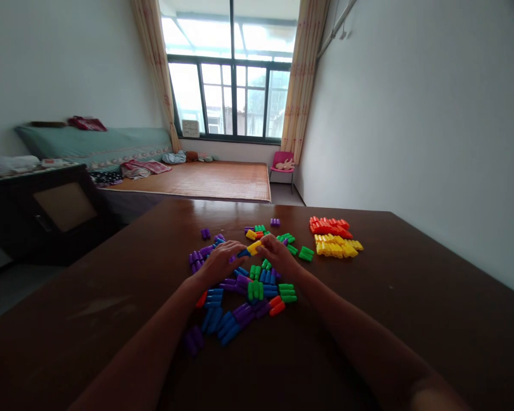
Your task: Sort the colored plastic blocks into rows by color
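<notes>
Between my two hands, over the pile, is a yellow toy building piece (254, 247) joined to or touching a blue piece (243, 253). My left hand (223, 258) is closed on the blue one, and my right hand (276, 251) pinches the yellow one from the other side. Below and around them lie loose plastic pieces in purple, blue, green and orange, among them a green piece (255, 290) and a purple piece (193, 339). Some pieces are hidden behind my hands.
To the right of the pile sit a stack of orange pieces (330, 226) and a stack of yellow pieces (336, 246). All rest on a dark brown table (389, 319). Beyond it are a bed (214, 177), a pink chair (282, 160) and a dark cabinet (60, 205) at left.
</notes>
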The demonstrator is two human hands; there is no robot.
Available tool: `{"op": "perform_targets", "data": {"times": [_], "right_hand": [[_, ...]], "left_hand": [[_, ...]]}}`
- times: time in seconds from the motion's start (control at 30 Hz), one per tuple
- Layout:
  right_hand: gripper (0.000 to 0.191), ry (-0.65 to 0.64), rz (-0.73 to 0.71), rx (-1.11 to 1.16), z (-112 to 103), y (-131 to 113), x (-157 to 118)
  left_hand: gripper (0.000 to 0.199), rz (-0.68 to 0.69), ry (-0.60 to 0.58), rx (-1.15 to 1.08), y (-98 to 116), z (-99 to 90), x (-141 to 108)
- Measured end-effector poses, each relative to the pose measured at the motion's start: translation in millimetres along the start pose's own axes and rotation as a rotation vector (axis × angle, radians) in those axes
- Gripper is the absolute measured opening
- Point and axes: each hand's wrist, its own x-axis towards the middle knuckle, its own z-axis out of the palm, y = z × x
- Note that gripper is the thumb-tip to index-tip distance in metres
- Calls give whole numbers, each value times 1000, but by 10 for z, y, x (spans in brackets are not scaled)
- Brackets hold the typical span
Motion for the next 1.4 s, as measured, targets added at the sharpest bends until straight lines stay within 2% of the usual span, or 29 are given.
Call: {"op": "perform_targets", "data": {"times": [0.1, 0.17, 0.23, 0.3, 0.4, 0.47, 0.53, 0.6, 0.7, 0.83, 1.0, 1.1, 1.23, 1.3, 1.4], "right_hand": [[34, 100, -29, 11, -91, 0, 47], [35, 234, -36, 19, -317, 0, 124], [37, 361, -35, -44, -688, 3, 193], [38, 479, -39, -207, -1175, 24, 196], [37, 700, -23, -523, -1974, 121, 12], [38, 844, 88, -660, -2430, 236, -198], [38, 967, 239, -736, -2751, 370, -405], [31, 1018, 355, -795, -2918, 488, -554], [23, 978, 420, -902, -2933, 575, -635], [25, 905, 514, -1044, -2781, 524, -602], [42, 785, 652, -1131, -2672, 427, -584], [49, 760, 688, -1159, -2676, 439, -609], [53, 855, 574, -1254, -2695, 471, -576], [51, 886, 477, -1304, -2639, 442, -491], [47, 819, 292, -1339, -2379, 329, -296]], "left_hand": [[30, 25, 5, 4, -25, 6, -20], [28, 28, 29, 41, -73, -19, -29], [29, 10, 58, 92, -139, -51, -38], [30, -12, 96, 143, -218, -79, -46], [34, -43, 132, 192, -332, -109, -56], [35, -66, 139, 214, -385, -120, -63], [37, -80, 142, 241, -413, -127, -68], [38, -81, 135, 271, -429, -132, -74], [41, -92, 134, 302, -456, -136, -90], [45, -104, 163, 302, -513, -136, -116], [43, -77, 113, 320, -514, -125, -125], [39, -90, 105, 388, -478, -184, -131], [38, -308, 184, 459, -556, -385, -185], [38, -447, 151, 426, -657, -480, -249], [40, -638, 59, 339, -795, -505, -354]]}}
